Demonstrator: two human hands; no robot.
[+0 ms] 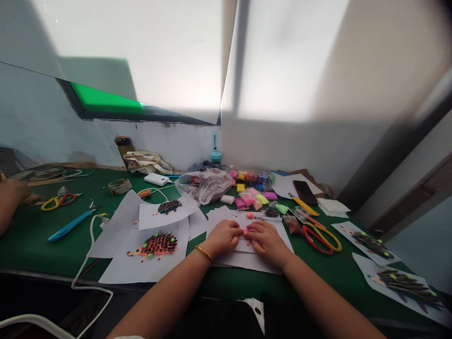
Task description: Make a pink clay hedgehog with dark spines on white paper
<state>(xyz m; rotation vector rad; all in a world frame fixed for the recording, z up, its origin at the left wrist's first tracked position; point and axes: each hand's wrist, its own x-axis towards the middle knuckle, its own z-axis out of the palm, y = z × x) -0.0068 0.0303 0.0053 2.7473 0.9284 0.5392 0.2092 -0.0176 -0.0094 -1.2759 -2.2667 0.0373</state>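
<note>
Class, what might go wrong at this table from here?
The left hand or right hand might smear the pink clay across the paper beneath. The white cable, hanging over the table edge, could get snagged.

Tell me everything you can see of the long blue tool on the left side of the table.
The blue tool is slim and smooth, plastic by its look, with a broader, rounded near end and a narrow, dark far end too blurred to make out. It lies slantwise on the green table, nearer than the red-and-yellow scissors. No hand touches it.
</note>
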